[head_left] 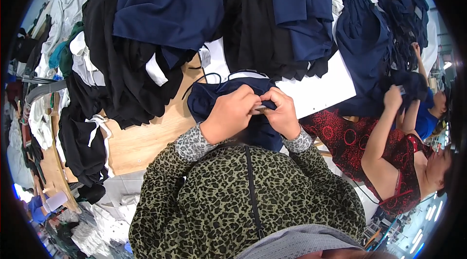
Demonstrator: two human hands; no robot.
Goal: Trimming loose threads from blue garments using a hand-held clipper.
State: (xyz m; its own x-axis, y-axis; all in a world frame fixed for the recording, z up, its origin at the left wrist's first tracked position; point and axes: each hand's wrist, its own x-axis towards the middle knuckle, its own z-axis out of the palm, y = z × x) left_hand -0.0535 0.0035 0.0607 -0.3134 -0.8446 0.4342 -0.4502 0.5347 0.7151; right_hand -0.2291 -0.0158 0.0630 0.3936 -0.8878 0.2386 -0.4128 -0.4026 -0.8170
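A navy blue garment (204, 99) lies bunched at the near edge of the table, in front of my body. My left hand (229, 112) is closed, its fingers pinching a fold of this cloth. My right hand (282, 112) pinches the same spot from the other side, the fingertips of both hands nearly touching. A small pale bit shows between the fingers; what it is I cannot make out. Beyond the hands, a dark cord (214, 75) loops out beside the garment.
Navy cloth (170, 8) tops a black fabric heap (131, 76) at the far left. More black cloth (248, 20) hangs over a white sheet (323, 94). Wooden tabletop (131, 144) shows at left. At right, a person in red-patterned black clothing (350, 137) handles navy garments.
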